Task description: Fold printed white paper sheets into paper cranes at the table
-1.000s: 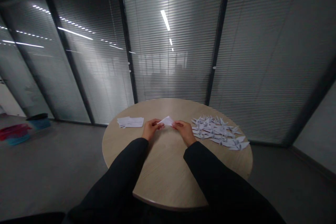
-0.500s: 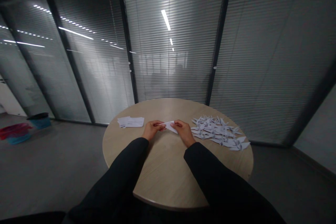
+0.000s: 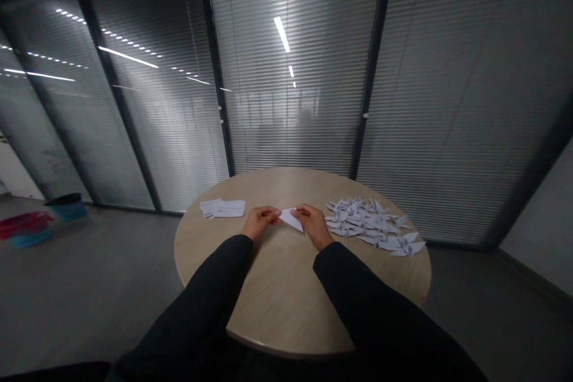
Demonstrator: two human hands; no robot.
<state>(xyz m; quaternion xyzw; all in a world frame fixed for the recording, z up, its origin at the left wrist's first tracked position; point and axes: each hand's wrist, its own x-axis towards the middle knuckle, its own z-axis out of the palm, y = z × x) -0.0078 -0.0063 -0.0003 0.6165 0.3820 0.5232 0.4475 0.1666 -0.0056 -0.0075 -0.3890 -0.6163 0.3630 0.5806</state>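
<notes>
A small white folded paper triangle [image 3: 292, 219] sits between my two hands over the round wooden table [image 3: 277, 286]. My left hand [image 3: 259, 221] pinches its left tip with closed fingers. My right hand [image 3: 314, 224] grips its right side, fingers curled over the top edge. Both arms wear black sleeves. A stack of flat white paper sheets [image 3: 222, 208] lies to the left of my left hand. A pile of several white folded paper cranes [image 3: 373, 227] lies to the right of my right hand.
Glass walls with grey blinds [image 3: 290, 71] stand right behind the table. On the grey floor at far left lie a blue tub [image 3: 68, 207] and red and blue items [image 3: 24, 227]. The table's near edge curves toward me.
The paper triangle pointed up a second ago; now it is turned down and lowered toward the tabletop. Both hands stayed in place on it.
</notes>
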